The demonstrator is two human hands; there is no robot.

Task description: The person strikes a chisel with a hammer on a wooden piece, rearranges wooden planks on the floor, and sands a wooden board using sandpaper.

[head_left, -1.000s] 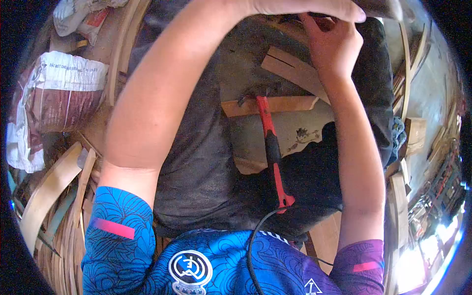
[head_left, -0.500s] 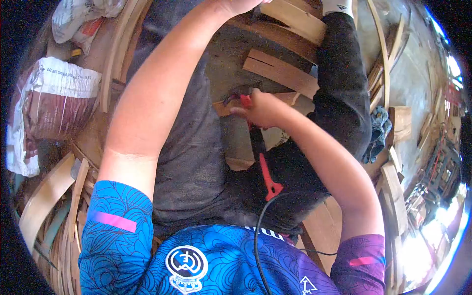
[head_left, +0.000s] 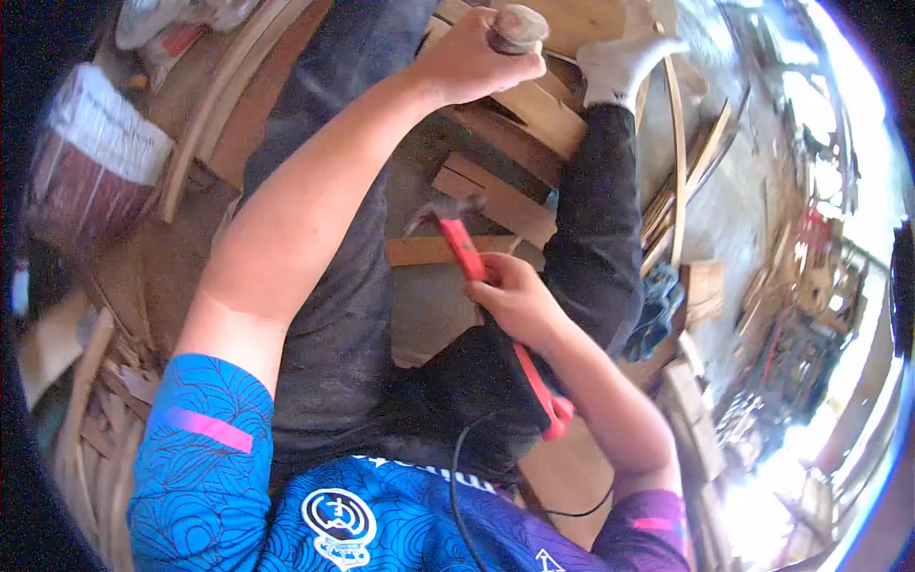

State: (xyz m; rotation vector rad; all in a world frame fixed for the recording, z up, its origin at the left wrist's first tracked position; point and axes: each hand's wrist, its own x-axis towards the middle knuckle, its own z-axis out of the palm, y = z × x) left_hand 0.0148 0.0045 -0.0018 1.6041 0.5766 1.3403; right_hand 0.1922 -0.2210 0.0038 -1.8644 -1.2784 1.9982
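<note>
My left hand (head_left: 477,62), at the top centre, is closed around a round-ended wooden handle (head_left: 519,27); whatever lies below the fist is hidden. Nearer to my body, my right hand (head_left: 515,297) wraps round the red and black shaft of a claw hammer (head_left: 462,250). The hammer's metal head points away from me, over a flat wooden strip (head_left: 429,251). Its red butt end lies near my thigh, beside the right forearm. Beyond the head is a slotted board (head_left: 496,195).
Wooden pieces (head_left: 543,110) lie between my legs, near a foot in a white sock (head_left: 620,67). At left stand a white and maroon sack (head_left: 100,157) and long wood strips. To the right are blue cloth (head_left: 653,310), a wood block (head_left: 703,291) and a dark cable (head_left: 457,467).
My right hand has come down from the top, reached the hammer and now grips its shaft, with the head raised a little. The left hand and its wooden handle have come into fuller view.
</note>
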